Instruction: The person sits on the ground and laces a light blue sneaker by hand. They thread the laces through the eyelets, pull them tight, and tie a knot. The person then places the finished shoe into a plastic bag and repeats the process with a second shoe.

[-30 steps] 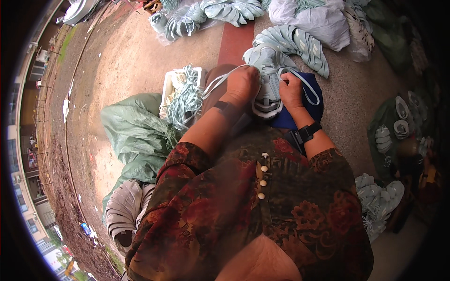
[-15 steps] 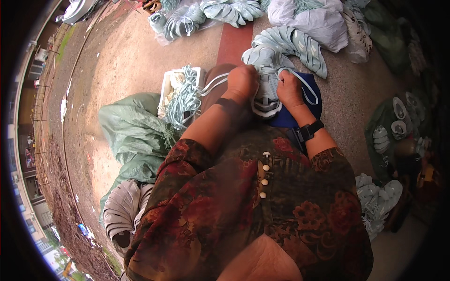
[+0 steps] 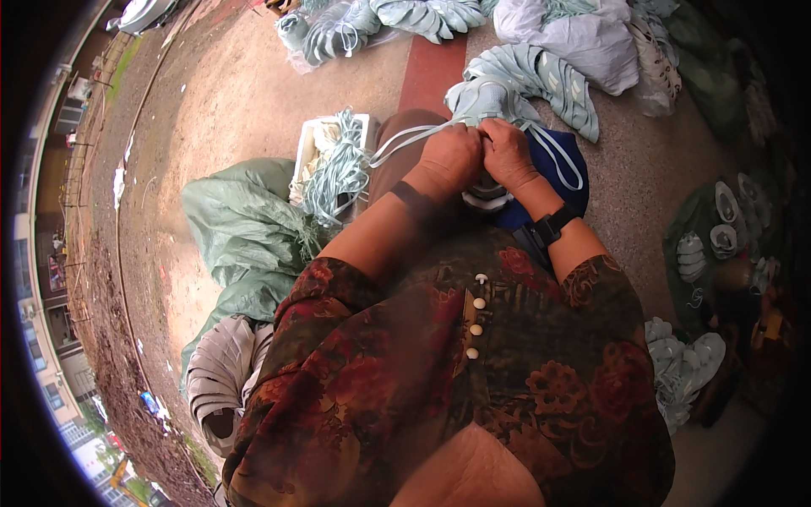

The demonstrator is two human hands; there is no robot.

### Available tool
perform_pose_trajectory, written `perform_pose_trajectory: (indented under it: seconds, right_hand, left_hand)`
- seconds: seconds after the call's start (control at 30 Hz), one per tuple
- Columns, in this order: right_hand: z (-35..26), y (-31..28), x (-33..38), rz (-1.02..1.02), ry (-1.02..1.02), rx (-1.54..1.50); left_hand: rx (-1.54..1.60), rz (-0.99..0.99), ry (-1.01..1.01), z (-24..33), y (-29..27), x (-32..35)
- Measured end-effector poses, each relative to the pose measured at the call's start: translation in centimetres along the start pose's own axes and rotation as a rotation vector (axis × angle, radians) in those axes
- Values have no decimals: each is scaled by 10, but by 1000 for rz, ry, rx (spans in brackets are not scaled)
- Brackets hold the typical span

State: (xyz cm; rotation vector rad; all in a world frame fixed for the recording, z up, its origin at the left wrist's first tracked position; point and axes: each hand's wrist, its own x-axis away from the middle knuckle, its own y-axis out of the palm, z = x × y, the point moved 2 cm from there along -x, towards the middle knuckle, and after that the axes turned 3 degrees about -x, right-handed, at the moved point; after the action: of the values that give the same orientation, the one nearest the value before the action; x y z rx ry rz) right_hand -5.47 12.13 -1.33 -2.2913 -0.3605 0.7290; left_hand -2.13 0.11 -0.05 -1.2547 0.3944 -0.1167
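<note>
Your two hands are bunched right together over your lap, left hand [image 3: 452,156] and right hand [image 3: 507,152] knuckle to knuckle, both closed tight around a pale green strap [image 3: 397,144] where it meets the light sandal sole [image 3: 486,97] you're holding just past your fingers. The strap runs off to your left from the left hand toward the white crate [image 3: 314,139], which is stuffed with a tangle of more straps [image 3: 338,169] and sits just beside your left knee. A loop of strap also hangs out to the right over the blue cloth [image 3: 553,165] on your lap. There's a black watch [image 3: 549,226] on your right wrist. Room-wise you're pretty hemmed in: a green sack [image 3: 241,228] crowds your left side, a stack of soles [image 3: 528,72] lies right in front touching the one in your hands, and white bags [image 3: 583,38] sit behind that. On your right there's another pile of sandals [image 3: 718,237], near the dark edge of the view. The only real open patch is the bare concrete floor [image 3: 220,101] out to your front left, past the crate.
</note>
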Motion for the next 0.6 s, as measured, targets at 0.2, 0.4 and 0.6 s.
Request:
perform_pose_trajectory:
  seconds: [0.2,0.4,0.6]
  right_hand:
    - [-11,6,0,-132,31,242]
    - [-11,15,-7,-175,3,352]
    - [-18,8,-2,-128,-223,354]
  left_hand:
    - [171,-17,-274,-23,10,3]
    - [417,50,-338,-37,17,3]
    - [440,26,-373,-38,16,1]
